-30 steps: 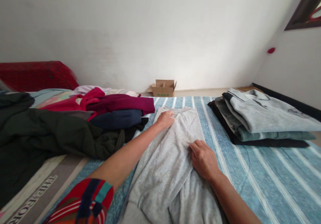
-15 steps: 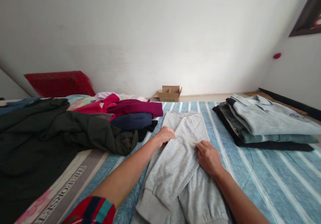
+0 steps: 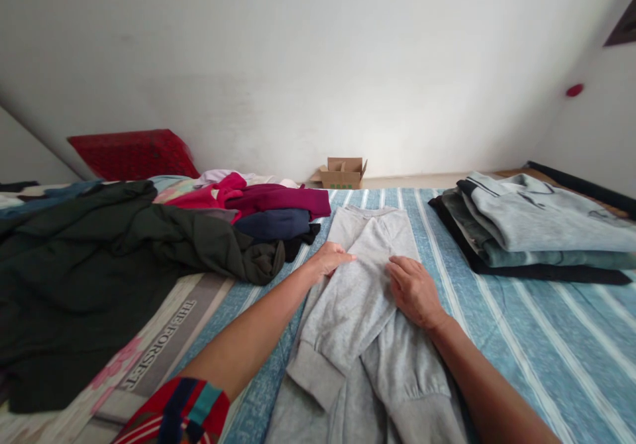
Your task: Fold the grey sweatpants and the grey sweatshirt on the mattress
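Note:
A light grey long-sleeved sweatshirt (image 3: 355, 318) lies lengthwise on the bed in front of me, its collar at the far end. Both sleeves are folded inward over the body, and their ribbed cuffs point towards me. My left hand (image 3: 328, 259) grips the left side of the folded top, thumb over the cloth and other fingers partly hidden. On the opposite side, my right hand (image 3: 413, 291) has its fingers closed at the edge of the folded sleeve. The near end of the sweatshirt runs out of view.
A dark green garment (image 3: 99, 265) lies at left, beside a heap with a maroon garment (image 3: 283, 199). Folded clothes (image 3: 551, 222) are stacked at right on the blue striped sheet (image 3: 527, 338). Beyond the bed are a cardboard box (image 3: 342, 173), a red item (image 3: 134, 154) and the wall.
The view has shifted slightly, leaving the bed higher in the picture. Both hands stay at the sweatshirt's sides; the left thumb now stretches further over the cloth.

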A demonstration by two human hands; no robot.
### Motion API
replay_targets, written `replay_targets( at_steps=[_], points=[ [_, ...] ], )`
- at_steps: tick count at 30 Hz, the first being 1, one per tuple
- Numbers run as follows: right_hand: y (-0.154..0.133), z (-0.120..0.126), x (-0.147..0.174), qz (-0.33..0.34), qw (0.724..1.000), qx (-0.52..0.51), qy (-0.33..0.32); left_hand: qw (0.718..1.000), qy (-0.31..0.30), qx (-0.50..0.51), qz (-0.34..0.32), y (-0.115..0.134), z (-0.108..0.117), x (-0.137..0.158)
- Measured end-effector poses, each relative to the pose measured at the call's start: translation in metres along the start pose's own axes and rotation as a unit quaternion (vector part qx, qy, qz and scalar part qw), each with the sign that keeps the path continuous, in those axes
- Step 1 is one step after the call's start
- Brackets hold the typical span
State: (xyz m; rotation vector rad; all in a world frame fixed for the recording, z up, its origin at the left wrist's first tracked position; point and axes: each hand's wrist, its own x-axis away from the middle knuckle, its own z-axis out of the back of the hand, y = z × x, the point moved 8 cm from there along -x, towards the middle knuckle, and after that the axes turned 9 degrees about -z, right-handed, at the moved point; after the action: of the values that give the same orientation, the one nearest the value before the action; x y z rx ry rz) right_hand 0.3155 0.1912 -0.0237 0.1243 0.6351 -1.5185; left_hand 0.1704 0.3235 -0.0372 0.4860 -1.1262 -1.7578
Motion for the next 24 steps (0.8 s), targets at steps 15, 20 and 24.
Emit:
replay_targets(
  at_steps=[15,20,24],
  points=[
    [0.014,-0.039,0.01,0.02,0.993,-0.018,-0.112,0.999,0.013,0.038,0.004,-0.035,0.01,0.06],
    [0.013,-0.039,0.012,0.02,0.993,-0.02,-0.112,0.995,-0.051,0.086,0.006,-0.028,0.002,0.085],
    [0.014,-0.039,0.013,0.002,0.99,-0.021,-0.141,0.984,-0.109,0.133,0.041,-0.036,-0.003,0.106]
  ],
)
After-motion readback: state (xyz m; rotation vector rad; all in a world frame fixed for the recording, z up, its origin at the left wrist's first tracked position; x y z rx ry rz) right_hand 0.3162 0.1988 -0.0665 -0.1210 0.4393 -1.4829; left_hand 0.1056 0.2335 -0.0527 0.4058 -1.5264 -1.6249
